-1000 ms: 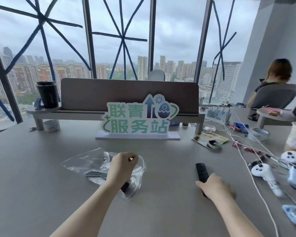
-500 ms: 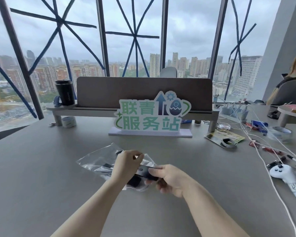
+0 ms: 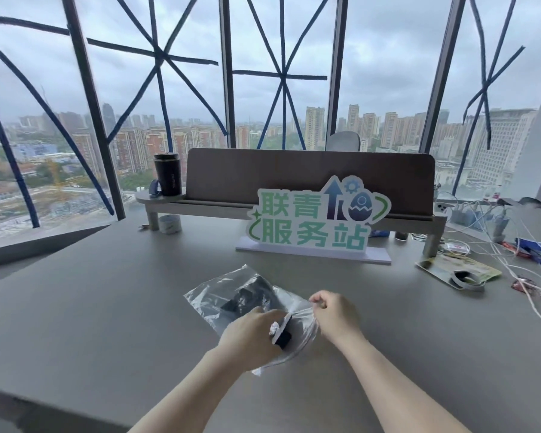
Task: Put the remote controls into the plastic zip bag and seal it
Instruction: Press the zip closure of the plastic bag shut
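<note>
Zip bag [image 3: 231, 295] on table [image 3: 107, 307], black remotes [image 3: 250, 295] inside, both hands at its mouth

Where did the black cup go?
In the head view, the black cup stands far left on the rounded end of the shelf, by the window, left of the green sign.

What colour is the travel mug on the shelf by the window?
Black, with a dark lid; the travel mug shows best in the head view, its only view.
</note>
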A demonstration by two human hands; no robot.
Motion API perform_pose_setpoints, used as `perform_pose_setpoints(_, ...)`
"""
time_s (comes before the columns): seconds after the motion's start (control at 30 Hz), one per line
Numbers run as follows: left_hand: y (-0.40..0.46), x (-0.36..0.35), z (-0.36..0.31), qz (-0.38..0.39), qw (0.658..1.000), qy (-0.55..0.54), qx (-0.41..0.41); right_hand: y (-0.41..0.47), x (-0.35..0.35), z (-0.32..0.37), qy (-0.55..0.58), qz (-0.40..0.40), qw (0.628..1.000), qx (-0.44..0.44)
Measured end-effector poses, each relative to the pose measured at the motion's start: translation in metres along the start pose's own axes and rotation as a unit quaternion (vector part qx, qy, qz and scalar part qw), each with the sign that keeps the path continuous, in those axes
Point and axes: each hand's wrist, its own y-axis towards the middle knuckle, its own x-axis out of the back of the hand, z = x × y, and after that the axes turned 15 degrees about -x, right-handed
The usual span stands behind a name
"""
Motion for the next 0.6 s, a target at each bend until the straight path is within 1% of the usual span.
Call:
perform_pose_setpoints(0.1,-0.011,0.000,0.009,-0.001,0.996,0.068,0.052,-0.003,0.007,0.006,0.040,0.001,0.999,-0.014)
perform_pose_setpoints(0.17,-0.011,0.013,0.013,-0.036,0.993,0.060,0.093,-0.008,0.017,0.011,0.073,0.002,0.997,-0.012)
perform_pose_setpoints(0.2,-0.010,0.026,0.015,-0.068,0.991,0.026,0.116,-0.010,0.025,0.015,0.088,0.002,0.996,-0.007)
perform_pose_setpoints(0.23,-0.007,0.041,0.017,-0.105,0.984,-0.030,0.140,-0.012,0.034,0.021,0.105,0.001,0.994,0.003)
perform_pose_setpoints(0.3,0.001,0.075,0.016,-0.176,0.955,-0.172,0.163,-0.017,0.057,0.039,0.154,0.001,0.988,0.021)
perform_pose_setpoints(0.37,0.007,0.112,0.008,-0.225,0.916,-0.298,0.147,-0.023,0.084,0.063,0.237,0.002,0.971,0.024)
perform_pose_setpoints(0.43,0.011,0.148,-0.004,-0.270,0.877,-0.382,0.109,-0.029,0.111,0.087,0.309,-0.002,0.950,0.035)
perform_pose_setpoints(0.5,0.013,0.175,-0.015,-0.310,0.847,-0.426,0.074,-0.035,0.134,0.106,0.357,-0.008,0.933,0.036)
perform_pose_setpoints(0.53,0.014,0.183,-0.019,-0.320,0.838,-0.439,0.059,-0.038,0.143,0.113,0.377,-0.008,0.925,0.033)
perform_pose_setpoints(0.6,0.016,0.191,-0.023,-0.326,0.831,-0.450,0.033,-0.042,0.156,0.120,0.401,0.000,0.916,0.026)
